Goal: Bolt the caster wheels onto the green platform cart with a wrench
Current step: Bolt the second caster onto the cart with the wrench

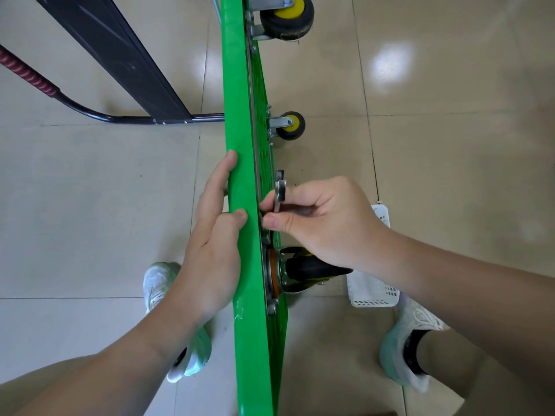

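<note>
The green platform cart (240, 121) stands on its edge, running up the middle of the head view. My left hand (214, 235) grips its rim from the left, thumb on the edge. My right hand (318, 223) pinches a small metal wrench (280, 190) held against the cart's underside. Just below that hand a black caster wheel (309, 267) sits on its round plate against the cart. Two more casters with yellow hubs are fixed higher up, a near one (289, 125) and a far one (286, 15).
A white perforated basket (374, 292) lies on the tiled floor under my right forearm. My two shoes, left (157, 283) and right (404, 349), flank the cart. The cart's black handle bar (99, 117) and a dark panel (114, 55) extend to the upper left.
</note>
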A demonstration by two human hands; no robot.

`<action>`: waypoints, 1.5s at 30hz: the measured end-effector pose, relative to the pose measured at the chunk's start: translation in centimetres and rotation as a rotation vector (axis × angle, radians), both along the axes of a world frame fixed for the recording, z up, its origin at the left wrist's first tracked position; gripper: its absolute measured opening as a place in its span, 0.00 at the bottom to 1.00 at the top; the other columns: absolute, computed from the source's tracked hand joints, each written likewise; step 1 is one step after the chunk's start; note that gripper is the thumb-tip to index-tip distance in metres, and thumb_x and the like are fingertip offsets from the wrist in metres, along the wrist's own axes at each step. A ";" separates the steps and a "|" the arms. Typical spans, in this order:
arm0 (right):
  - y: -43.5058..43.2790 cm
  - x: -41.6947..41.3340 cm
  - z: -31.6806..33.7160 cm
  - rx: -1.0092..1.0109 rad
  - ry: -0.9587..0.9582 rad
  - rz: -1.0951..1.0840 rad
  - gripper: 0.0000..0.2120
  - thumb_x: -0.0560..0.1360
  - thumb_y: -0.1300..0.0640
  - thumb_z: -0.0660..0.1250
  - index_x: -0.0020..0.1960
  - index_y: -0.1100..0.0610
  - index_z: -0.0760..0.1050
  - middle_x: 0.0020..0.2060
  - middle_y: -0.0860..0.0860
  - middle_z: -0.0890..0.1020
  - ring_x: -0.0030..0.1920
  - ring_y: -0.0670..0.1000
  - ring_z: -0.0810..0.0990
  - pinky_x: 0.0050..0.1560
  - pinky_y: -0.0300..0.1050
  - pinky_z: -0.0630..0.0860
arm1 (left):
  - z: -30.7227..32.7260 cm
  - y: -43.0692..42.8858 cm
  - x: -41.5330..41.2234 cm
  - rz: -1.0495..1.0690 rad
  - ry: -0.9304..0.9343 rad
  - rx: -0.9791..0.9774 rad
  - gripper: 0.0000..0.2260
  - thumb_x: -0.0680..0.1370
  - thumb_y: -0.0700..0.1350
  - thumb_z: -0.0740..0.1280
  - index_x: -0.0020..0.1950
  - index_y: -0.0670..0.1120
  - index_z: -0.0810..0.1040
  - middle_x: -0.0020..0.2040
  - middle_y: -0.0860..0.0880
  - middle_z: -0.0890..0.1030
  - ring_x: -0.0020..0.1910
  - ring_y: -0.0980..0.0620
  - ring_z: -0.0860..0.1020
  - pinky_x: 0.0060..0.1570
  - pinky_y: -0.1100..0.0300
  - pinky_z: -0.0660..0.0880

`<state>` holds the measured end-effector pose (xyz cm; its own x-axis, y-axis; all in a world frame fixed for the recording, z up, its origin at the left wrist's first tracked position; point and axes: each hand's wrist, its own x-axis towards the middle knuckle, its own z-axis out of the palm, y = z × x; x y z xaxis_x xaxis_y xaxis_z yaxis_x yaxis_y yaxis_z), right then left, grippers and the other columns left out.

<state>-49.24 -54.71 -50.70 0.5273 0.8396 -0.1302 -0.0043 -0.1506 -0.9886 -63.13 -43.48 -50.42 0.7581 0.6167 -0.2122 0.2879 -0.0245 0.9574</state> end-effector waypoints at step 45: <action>2.8 4.3 0.8 -0.022 0.279 -0.022 0.10 0.72 0.67 0.73 0.49 0.55 0.83 0.39 0.50 0.87 0.42 0.47 0.86 0.45 0.44 0.84 | 0.0 0.1 0.2 -0.006 -0.011 -0.035 0.30 0.71 0.55 0.57 0.72 0.77 0.64 0.78 0.60 0.66 0.76 0.53 0.68 0.74 0.40 0.67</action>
<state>-44.91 -51.95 -49.95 0.4863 0.8239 -0.2911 -0.2795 -0.1689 -0.9452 -62.94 -43.38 -50.37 0.7642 0.6042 -0.2255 0.2775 0.0076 0.9607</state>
